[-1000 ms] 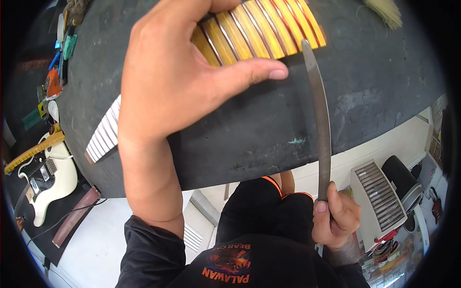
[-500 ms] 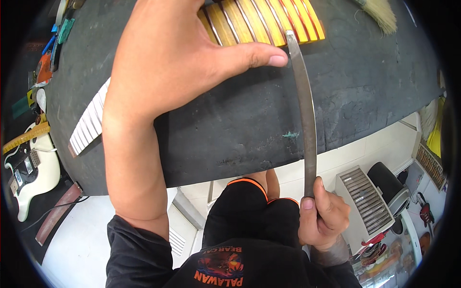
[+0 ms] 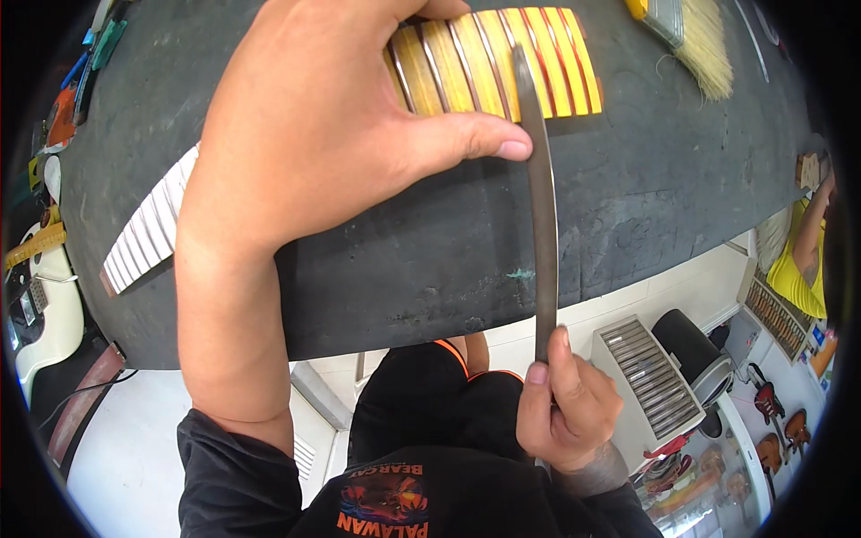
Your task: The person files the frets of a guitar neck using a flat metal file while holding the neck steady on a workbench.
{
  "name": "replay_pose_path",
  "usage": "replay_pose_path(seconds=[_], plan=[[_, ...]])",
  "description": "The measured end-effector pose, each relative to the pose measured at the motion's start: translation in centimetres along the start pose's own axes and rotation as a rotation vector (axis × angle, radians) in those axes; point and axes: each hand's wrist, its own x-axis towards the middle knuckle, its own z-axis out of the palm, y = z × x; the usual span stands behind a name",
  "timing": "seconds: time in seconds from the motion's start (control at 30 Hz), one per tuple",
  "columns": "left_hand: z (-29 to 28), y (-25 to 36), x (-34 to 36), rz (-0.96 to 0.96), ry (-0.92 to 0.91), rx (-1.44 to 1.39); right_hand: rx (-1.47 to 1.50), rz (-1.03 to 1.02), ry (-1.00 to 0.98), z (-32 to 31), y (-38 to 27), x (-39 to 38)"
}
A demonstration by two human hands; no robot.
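Observation:
My left hand is closed over a fretted guitar neck on the dark bench. Its thumb presses along the near edge, and most of its fingers are hidden. Metal frets cross the neck, with yellow strips between them and red lines toward the right end. My right hand grips the near end of a long, narrow metal file. The file's far tip lies over the frets, just right of my left thumb. Beyond my left wrist shows a white-striped fretted length; my arm hides whether it joins the yellow part.
A bristle brush lies at the bench's far right. A white guitar body and small tools are at left. Below the bench's right edge stands a rack of metal files. Another person's yellow sleeve shows at far right.
The file has slid left along the frets, and its tip reaches farther across the neck. The whole view has shifted slightly. A person's arm has come into sight at far right.

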Motion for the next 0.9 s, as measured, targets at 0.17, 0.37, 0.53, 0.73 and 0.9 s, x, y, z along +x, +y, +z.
replay_pose_path(seconds=[0.17, 0.37, 0.53, 0.73, 0.9], plan=[[-0.1, -0.4, -0.1, 0.012, -0.019, -0.029, -0.069, -0.037, 0.076, 1.5, -0.5, 6.2], [0.0, 1.1, 0.0, -0.019, -0.047, 0.154, 0.063, 0.036, 0.140, 1.6, -0.4, 12.7], [0.1, 0.4, -0.3, 0.044, 0.044, 0.040, 0.033, 0.209, 0.182, -0.4, -1.3, 7.7], [0.3, 0.6, -0.8, 0.039, 0.061, 0.049, 0.056, 0.129, 0.080, -0.5, -0.6, -0.1], [-0.2, 0.8, -0.5, 0.049, 0.002, 0.056, 0.056, 0.096, 0.077, 0.2, 0.0, -2.7]])
